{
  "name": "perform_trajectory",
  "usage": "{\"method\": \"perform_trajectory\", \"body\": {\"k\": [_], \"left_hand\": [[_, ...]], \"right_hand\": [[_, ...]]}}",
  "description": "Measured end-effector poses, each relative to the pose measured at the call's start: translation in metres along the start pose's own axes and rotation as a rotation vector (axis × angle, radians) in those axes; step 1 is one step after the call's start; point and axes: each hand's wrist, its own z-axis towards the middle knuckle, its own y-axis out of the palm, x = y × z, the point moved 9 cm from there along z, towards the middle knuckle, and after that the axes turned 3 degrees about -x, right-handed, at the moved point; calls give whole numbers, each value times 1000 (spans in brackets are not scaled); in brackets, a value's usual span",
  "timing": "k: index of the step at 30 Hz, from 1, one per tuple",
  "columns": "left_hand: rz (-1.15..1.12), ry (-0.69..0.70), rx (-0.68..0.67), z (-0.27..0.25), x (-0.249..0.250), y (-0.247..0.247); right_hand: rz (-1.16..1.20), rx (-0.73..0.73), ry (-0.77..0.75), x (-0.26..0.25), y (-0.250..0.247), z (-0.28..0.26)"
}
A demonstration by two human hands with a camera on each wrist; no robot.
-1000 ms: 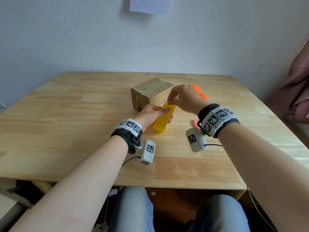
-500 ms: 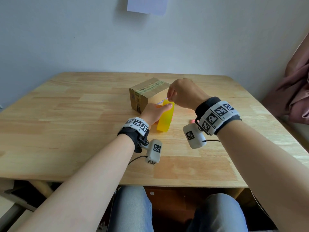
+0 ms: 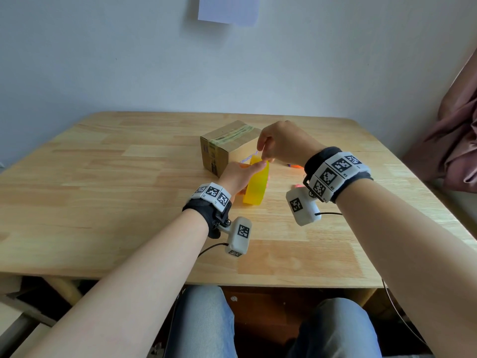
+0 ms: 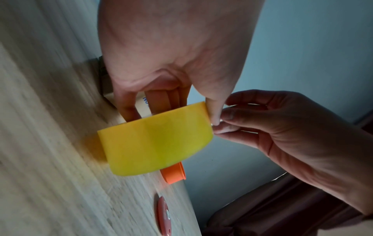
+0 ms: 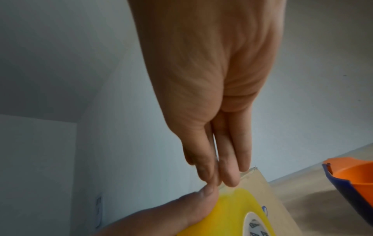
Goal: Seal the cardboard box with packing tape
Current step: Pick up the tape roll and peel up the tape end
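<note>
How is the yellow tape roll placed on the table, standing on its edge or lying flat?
Standing on its edge. The tape roll rests its curved face on the table, steadied by the left hand.

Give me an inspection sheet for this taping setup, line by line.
Surface: wooden table, light grain.
Job's things: cardboard box, tape strip already across its top; yellow tape roll standing on edge before it.
Clutter: orange object and red round object to the right of the roll.
Hands: left hand holds the roll; right hand pinches at its top edge.
Cables: black wire from a wrist camera.
Surroundings: white wall, paper sheet, pink fabric.
</note>
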Motion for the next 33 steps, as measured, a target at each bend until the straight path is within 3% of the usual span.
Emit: {"method": "perform_trajectory", "body": {"k": [13, 17, 25, 33], "left_hand": [[-43, -17, -21, 6, -17, 11], [-50, 41, 55, -17, 2, -2], [-67, 376, 179, -36, 39, -27], [-57, 353, 172, -38, 46, -19]], "right_hand": [[-93, 32, -90, -23, -8, -8], [-53, 28, -67, -18, -7, -9], [-38, 18, -90, -20, -5, -12], [-26, 15, -94, -16, -4, -9]]}}
